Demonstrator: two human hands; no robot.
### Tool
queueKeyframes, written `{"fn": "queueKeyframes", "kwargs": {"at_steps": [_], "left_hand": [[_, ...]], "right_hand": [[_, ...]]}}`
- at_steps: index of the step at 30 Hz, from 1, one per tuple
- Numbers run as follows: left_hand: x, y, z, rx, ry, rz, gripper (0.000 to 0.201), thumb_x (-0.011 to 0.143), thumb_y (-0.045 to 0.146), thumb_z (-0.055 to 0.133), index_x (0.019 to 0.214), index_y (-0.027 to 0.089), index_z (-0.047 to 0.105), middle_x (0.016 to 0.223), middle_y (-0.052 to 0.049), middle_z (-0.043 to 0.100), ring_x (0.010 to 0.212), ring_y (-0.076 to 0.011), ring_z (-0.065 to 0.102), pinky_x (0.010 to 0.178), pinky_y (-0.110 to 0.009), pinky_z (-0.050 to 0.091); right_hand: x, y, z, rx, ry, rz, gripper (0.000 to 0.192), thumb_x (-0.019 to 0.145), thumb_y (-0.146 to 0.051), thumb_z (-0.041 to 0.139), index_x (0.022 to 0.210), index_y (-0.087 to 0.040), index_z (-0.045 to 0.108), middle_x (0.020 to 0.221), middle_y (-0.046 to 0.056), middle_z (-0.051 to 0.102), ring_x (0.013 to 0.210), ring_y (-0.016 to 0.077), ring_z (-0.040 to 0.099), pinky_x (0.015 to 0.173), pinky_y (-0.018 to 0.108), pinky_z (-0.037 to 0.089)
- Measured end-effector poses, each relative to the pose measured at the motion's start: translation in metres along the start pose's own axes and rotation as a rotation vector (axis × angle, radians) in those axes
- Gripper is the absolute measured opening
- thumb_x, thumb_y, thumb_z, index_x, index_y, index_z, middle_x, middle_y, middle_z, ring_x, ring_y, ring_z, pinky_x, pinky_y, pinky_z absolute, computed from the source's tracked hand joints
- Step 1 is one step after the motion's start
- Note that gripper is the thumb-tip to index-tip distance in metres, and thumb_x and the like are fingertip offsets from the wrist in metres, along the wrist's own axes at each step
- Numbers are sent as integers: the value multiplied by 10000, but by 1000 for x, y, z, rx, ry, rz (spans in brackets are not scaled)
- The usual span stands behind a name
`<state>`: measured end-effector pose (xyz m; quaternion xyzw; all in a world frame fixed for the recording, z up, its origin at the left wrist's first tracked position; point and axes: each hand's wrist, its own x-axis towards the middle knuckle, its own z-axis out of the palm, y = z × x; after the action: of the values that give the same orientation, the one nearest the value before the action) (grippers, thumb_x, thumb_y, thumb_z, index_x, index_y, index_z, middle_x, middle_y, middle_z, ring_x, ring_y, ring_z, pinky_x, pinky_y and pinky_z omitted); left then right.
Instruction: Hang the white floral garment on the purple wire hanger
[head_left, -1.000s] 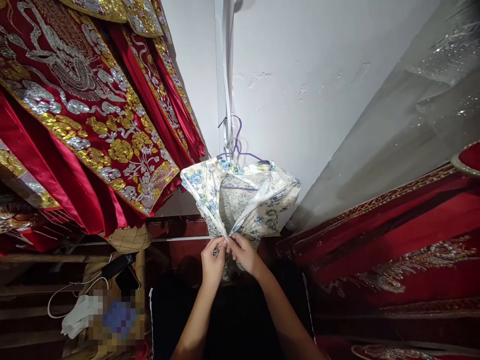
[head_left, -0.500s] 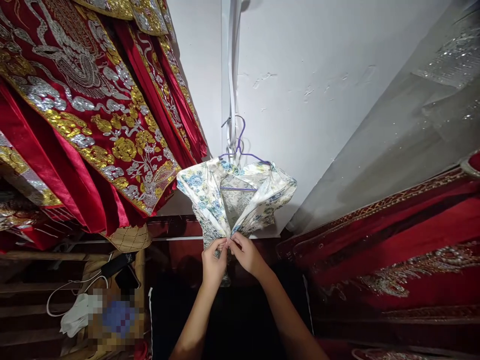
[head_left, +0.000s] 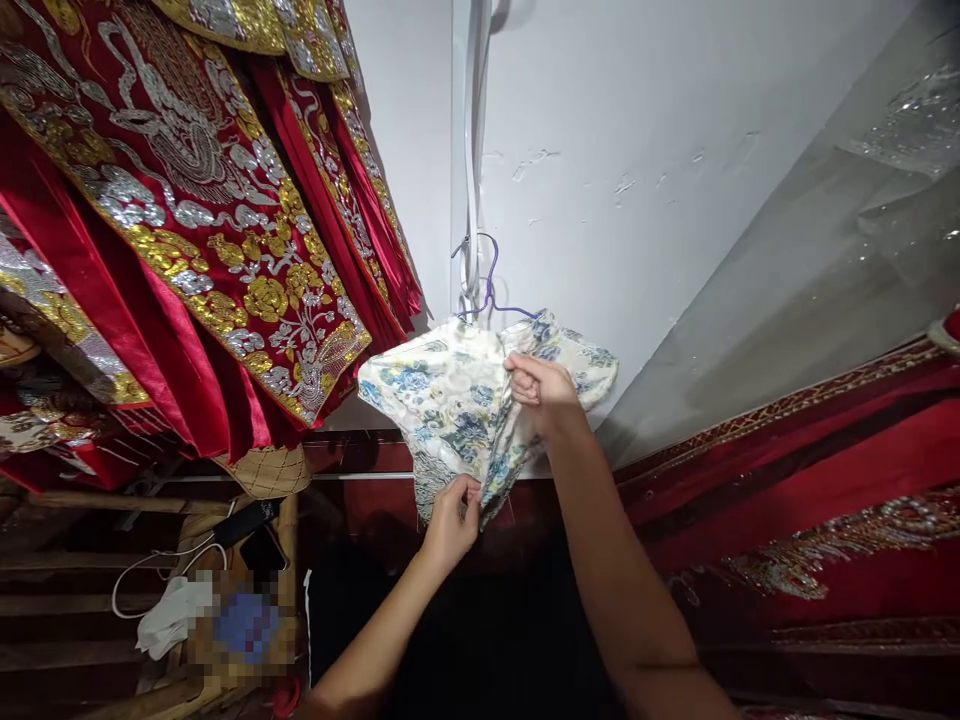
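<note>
The floral top hangs at the centre on a purple hanger, its hook beside a white strap in front of a pale wall bearing scuff marks. The two hands are apart from each other, both closed on the top's front edges. The left hand grips the lower front between thumb and fingers; the right hand is higher, pinching the edge near the neckline, its other fingers curled. The fronts meet along a slanting line between the hands; whether any fastener is engaged cannot be determined. To the left hangs a red costume with gold and silver embroidery. Below it, a bamboo stand carries a phone, a white cable and a white cloth. Red fabric with beadwork occupies the right side.
</note>
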<state>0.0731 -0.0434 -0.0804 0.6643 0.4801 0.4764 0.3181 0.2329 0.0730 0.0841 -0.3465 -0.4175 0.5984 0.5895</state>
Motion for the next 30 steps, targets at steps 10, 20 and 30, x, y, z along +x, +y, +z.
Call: {"fn": "queueKeyframes", "kwargs": {"at_steps": [10, 20, 30], "left_hand": [[71, 74, -51, -23, 61, 239, 330, 946, 264, 516, 1268, 212, 568, 947, -59, 697, 869, -191, 650, 821, -315, 504], [143, 147, -79, 271, 140, 521, 203, 990, 294, 489, 987, 172, 651, 970, -66, 659, 938, -182, 621, 863, -308, 480], [144, 34, -143, -590, 679, 6, 219, 875, 350, 647, 874, 133, 617, 810, -17, 633, 739, -104, 595, 740, -220, 498]], "right_hand": [[-33, -12, 34, -184, -42, -133, 280, 829, -441, 699, 766, -177, 632, 515, -36, 491, 437, 72, 355, 413, 211, 255], [-26, 15, 20, -305, 23, -225, 261, 839, -422, 659, 733, -200, 570, 516, -52, 432, 470, 98, 338, 465, 248, 245], [-53, 71, -4, -278, -25, -89, 263, 817, -408, 639, 680, -205, 547, 506, -52, 417, 474, 103, 347, 481, 258, 253]]}}
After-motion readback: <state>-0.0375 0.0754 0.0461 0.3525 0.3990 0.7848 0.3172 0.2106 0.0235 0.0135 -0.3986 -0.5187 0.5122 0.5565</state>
